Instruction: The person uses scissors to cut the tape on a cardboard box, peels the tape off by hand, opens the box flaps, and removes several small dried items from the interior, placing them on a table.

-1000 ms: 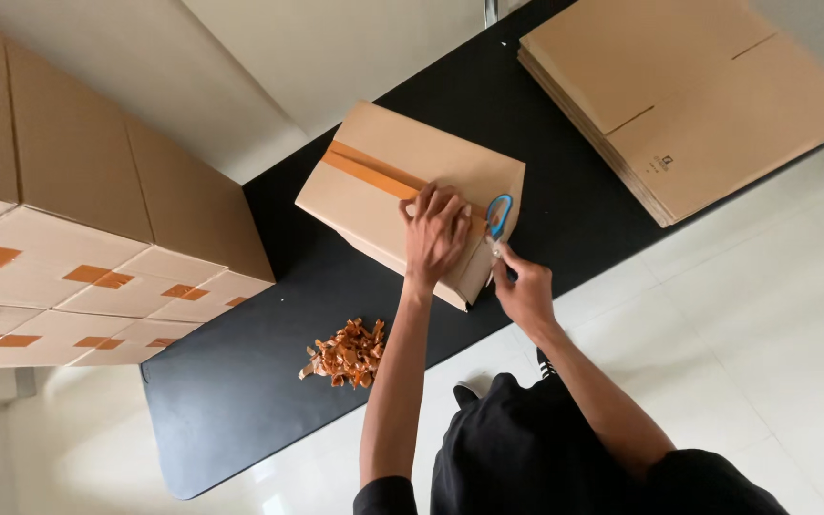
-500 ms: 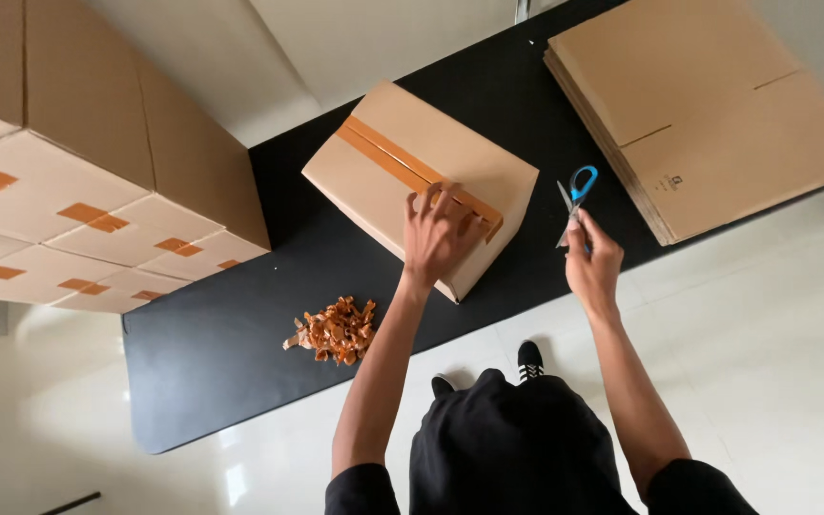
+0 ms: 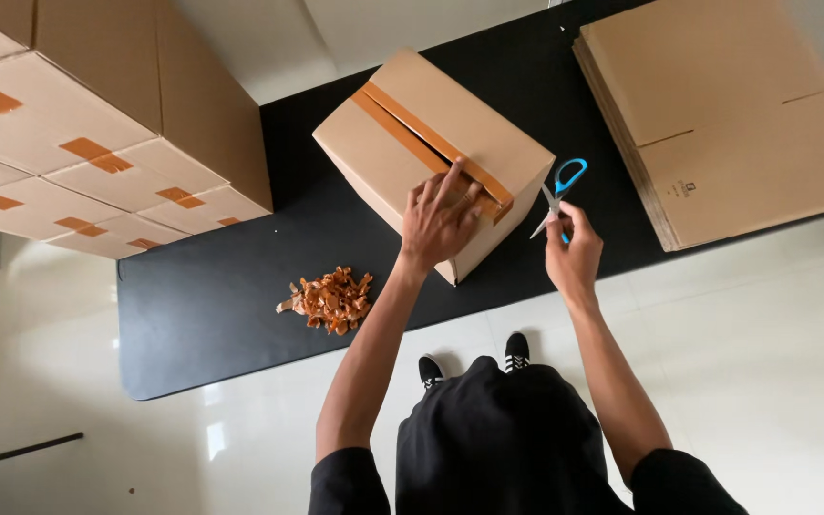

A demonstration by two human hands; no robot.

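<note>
Left hand [image 3: 441, 224] flat, fingers spread, pressing brown tape strip [image 3: 431, 141] on cardboard box [image 3: 431, 153], centre of frame on black tabletop [image 3: 202, 286]. Right hand [image 3: 572, 253] closed around blue-handled scissors [image 3: 555, 198]; a second ago it was at box edge, now lifted off to right. Judgement: tape cut finished. Tape scraps [image 3: 329, 299] lower left.

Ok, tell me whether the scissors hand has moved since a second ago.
Yes. The right hand with the blue-handled scissors has drawn away from the taped box, rightward towards the flat cardboard stack.
</note>
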